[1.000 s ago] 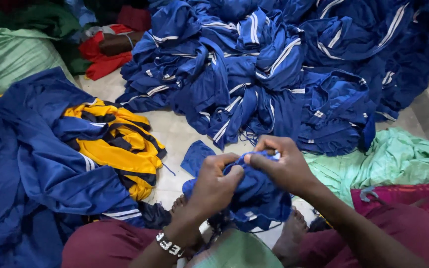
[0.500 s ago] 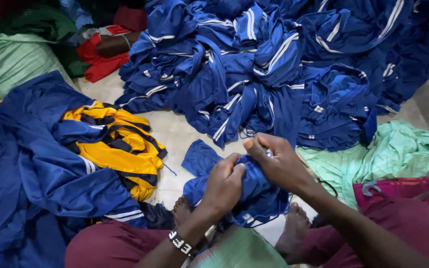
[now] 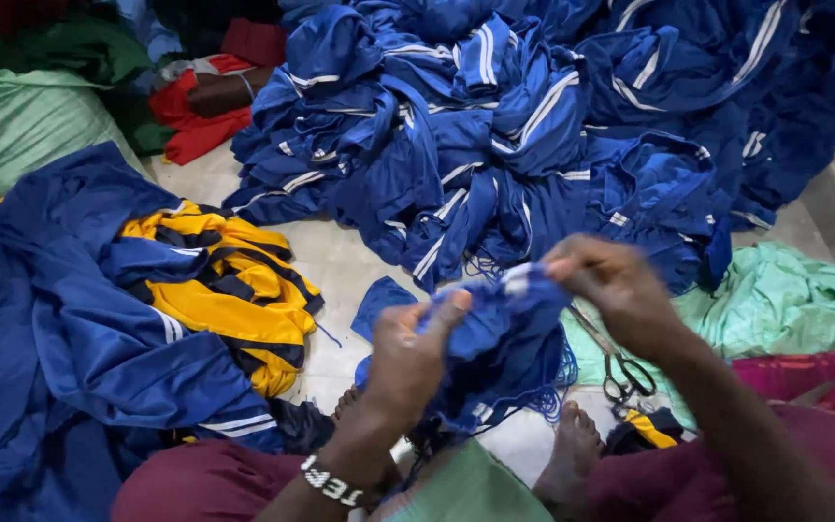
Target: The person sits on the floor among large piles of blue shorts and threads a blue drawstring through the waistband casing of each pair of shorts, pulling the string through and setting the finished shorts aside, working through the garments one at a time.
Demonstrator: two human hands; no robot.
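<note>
The left hand (image 3: 408, 362) bunches a blue garment (image 3: 495, 353) in a closed fist (thumb up). The right hand (image 3: 616, 290) pinches its upper edge, fingertips together, above scissors (image 3: 620, 372).

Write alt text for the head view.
Seen from above, a left hand and a right hand hold a blue garment over the person's lap. Scissors lie on the floor by a bare foot, with a big heap of blue striped clothes beyond and a yellow garment to the left.
</note>
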